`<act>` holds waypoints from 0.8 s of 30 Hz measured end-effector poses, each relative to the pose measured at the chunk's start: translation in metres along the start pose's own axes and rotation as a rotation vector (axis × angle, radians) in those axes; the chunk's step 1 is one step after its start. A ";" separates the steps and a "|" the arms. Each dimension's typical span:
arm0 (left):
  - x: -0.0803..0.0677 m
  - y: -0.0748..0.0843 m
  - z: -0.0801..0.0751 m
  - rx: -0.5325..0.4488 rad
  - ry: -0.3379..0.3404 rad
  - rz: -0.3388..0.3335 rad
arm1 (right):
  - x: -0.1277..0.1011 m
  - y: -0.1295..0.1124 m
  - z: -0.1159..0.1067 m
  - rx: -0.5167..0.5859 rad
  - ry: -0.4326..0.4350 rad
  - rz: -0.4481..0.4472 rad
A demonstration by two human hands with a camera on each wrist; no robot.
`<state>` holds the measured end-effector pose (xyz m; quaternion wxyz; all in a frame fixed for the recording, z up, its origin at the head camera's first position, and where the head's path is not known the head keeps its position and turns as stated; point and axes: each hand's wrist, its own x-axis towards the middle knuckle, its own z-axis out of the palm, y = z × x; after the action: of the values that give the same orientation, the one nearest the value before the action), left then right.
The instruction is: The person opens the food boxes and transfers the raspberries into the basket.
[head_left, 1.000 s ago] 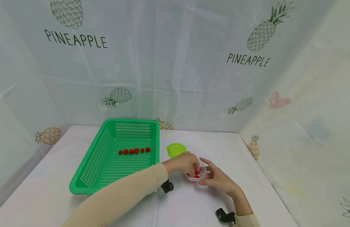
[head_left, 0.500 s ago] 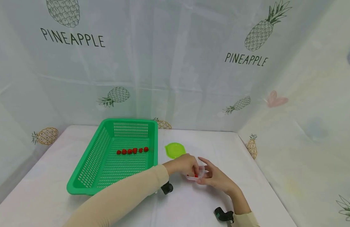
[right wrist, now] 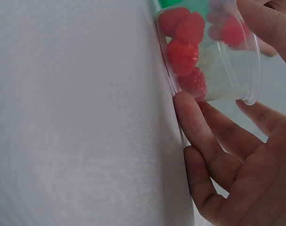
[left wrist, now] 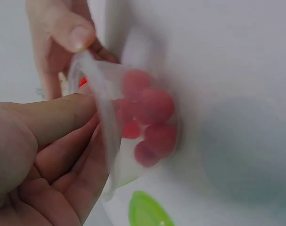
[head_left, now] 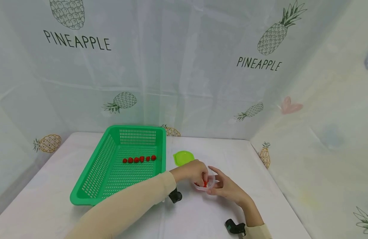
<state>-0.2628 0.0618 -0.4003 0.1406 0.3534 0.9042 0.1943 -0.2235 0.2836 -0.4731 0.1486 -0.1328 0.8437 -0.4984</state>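
Note:
A clear plastic cup point(head_left: 211, 184) with several raspberries point(right wrist: 183, 52) sits tilted on the white table between both hands. My right hand point(head_left: 216, 186) holds it, fingers along its wall point(right wrist: 213, 141) and thumb on the rim. The fingertips of my left hand point(head_left: 203, 179) are curled into the cup's mouth and pinch a red raspberry point(head_left: 205, 183). In the left wrist view the berries point(left wrist: 152, 122) show blurred through the cup's wall point(left wrist: 110, 146), beside my left hand point(left wrist: 93, 127).
A green slotted basket point(head_left: 82, 198) stands at the left with a row of several raspberries point(head_left: 139, 159) on its floor. A light green lid point(head_left: 184, 157) lies just behind the hands. Pineapple-print sheets wall the table at the back and right.
The cup has tipped a little toward my left hand, whose fingertips have gone deeper into its mouth. Both hands stay at the same spot on the table.

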 end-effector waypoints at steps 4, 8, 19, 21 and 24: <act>-0.007 -0.003 -0.019 -0.050 0.004 -0.027 | 0.001 -0.001 0.002 0.007 0.003 0.017; -0.018 -0.014 -0.042 -0.116 0.018 0.004 | 0.002 -0.001 0.005 0.007 0.005 0.029; -0.081 -0.077 -0.116 -0.178 0.126 -0.015 | 0.001 -0.001 0.003 -0.001 0.034 0.062; -0.092 -0.093 -0.122 -0.168 0.138 -0.046 | 0.001 -0.001 0.002 -0.008 0.037 0.060; -0.107 -0.117 -0.124 -0.138 0.146 -0.093 | 0.002 0.000 0.002 -0.012 0.031 0.054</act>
<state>-0.3041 -0.1225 -0.3311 0.1073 0.2852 0.9120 0.2745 -0.2244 0.2816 -0.4736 0.1482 -0.1032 0.8522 -0.4911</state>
